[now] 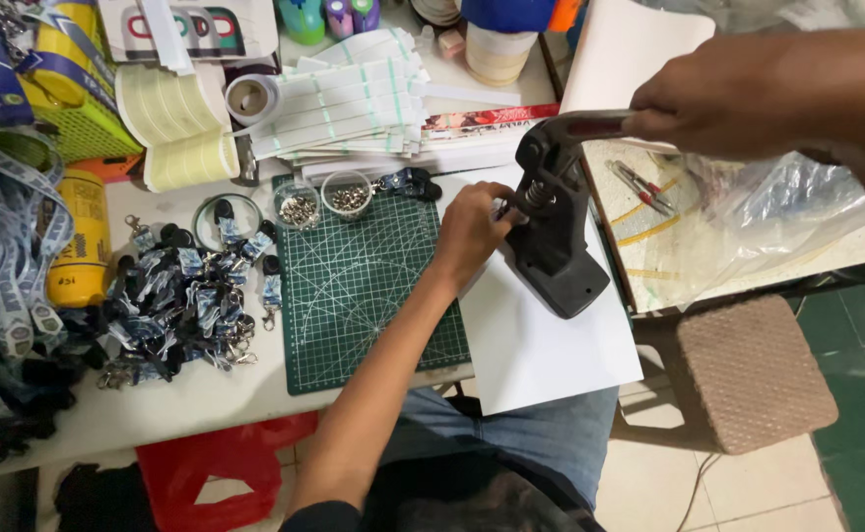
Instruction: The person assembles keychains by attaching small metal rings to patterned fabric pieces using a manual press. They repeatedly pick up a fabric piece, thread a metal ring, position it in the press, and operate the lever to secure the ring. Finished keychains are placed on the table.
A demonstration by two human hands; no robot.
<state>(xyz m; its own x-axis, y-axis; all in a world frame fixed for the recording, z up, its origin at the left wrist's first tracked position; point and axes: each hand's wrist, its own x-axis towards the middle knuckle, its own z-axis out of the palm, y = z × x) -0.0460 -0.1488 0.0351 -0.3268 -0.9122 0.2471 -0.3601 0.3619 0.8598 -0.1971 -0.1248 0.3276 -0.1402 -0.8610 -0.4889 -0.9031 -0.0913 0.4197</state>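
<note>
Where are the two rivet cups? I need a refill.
In the head view, the two rivet cups stand at the cutting mat's top-left edge, left of the left hand and below the strip stack.

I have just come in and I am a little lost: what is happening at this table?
A person works a black hand press that stands on a white sheet. The right hand grips the press lever at the top, while the left hand holds something small at the die; what it is cannot be seen. A green cutting mat and a pile of lanyard clips lie to the left.
</note>
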